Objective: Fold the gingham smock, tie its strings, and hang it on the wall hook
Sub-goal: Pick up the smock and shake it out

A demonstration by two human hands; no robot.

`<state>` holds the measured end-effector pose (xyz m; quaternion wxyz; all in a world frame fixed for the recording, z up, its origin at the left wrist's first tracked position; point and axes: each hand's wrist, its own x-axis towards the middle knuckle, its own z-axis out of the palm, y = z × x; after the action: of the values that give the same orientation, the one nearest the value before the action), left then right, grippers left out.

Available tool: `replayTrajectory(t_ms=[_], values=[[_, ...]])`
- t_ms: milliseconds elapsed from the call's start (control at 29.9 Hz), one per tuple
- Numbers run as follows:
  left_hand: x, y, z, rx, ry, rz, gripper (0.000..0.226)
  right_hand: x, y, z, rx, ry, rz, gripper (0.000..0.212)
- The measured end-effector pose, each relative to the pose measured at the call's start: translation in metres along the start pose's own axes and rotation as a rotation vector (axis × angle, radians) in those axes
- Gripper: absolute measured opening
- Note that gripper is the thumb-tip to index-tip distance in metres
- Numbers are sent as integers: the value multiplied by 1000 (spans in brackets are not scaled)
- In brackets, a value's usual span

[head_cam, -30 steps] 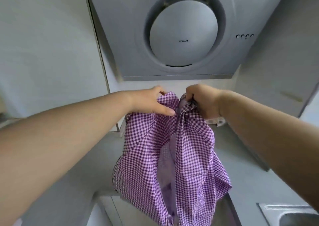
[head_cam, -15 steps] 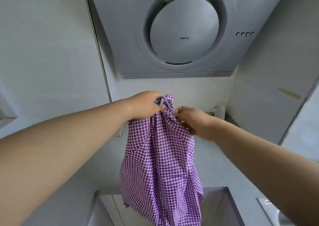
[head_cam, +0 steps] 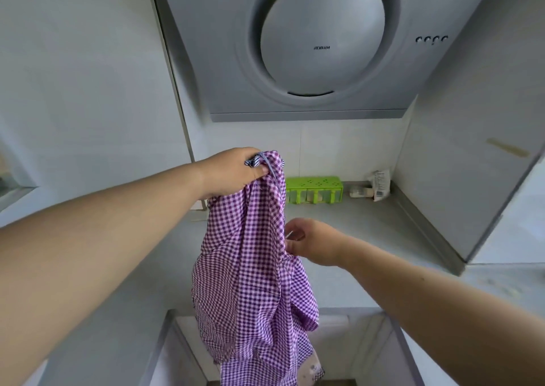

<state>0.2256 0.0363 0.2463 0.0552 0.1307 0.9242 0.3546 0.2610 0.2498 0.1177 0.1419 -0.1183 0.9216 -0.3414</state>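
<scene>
Smock (head_cam: 250,267) hangs free in the air over the near edge of the table (head_cam: 368,229), lower hem dropping out of view at the bottom.

Right hand (head_cam: 312,242): a second ago it gripped the top of the garment beside the left hand; now it has let go there and dropped to mid-height at the smock's right edge. Fingers curled; whether the grip has closed on a string or a fold, cannot tell.

Left hand (head_cam: 236,173): grip closed round the bunched top of the smock, and it alone carries the weight now. A thin string (head_cam: 267,162) loops over its fingers.

Judgement: gathering is done; the right hand seems to be reaching for the strings to tie.

Far edge of table: green box (head_cam: 314,189), small packet (head_cam: 379,185). Range hood (head_cam: 321,43) above. No hook visible.
</scene>
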Motion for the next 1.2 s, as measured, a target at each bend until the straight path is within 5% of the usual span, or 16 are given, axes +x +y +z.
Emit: replayTrajectory(t_ms=[134, 301, 402, 669, 736, 837, 937, 1071, 1205], values=[[2, -6, 2, -71, -2, -15, 28, -1, 1, 16, 31, 22, 44, 54], [4, -11, 2, -123, -5, -20, 33, 3, 11, 28, -33, 42, 70, 25], [5, -17, -1, -109, 13, -40, 34, -2, 16, 23, 111, 138, 76, 26], [9, -49, -15, 171, 28, -90, 23, -17, 32, -66, -5, 517, 18, 36], [9, -51, -13, 229, 6, -87, 26, -21, 37, -77, -1, 474, 8, 43], [9, -49, -9, 294, -34, -76, 38, -30, 46, -80, -214, 173, -25, 72], [9, -46, -5, 375, -83, -58, 42, -33, 51, -92, -550, -73, 77, 52], [10, -40, 7, 358, -135, 5, 39, -34, 48, -115, -878, -48, 158, 54], [11, -24, 26, 301, -187, 52, 35, -26, 35, -61, -132, 4, 9, 41]])
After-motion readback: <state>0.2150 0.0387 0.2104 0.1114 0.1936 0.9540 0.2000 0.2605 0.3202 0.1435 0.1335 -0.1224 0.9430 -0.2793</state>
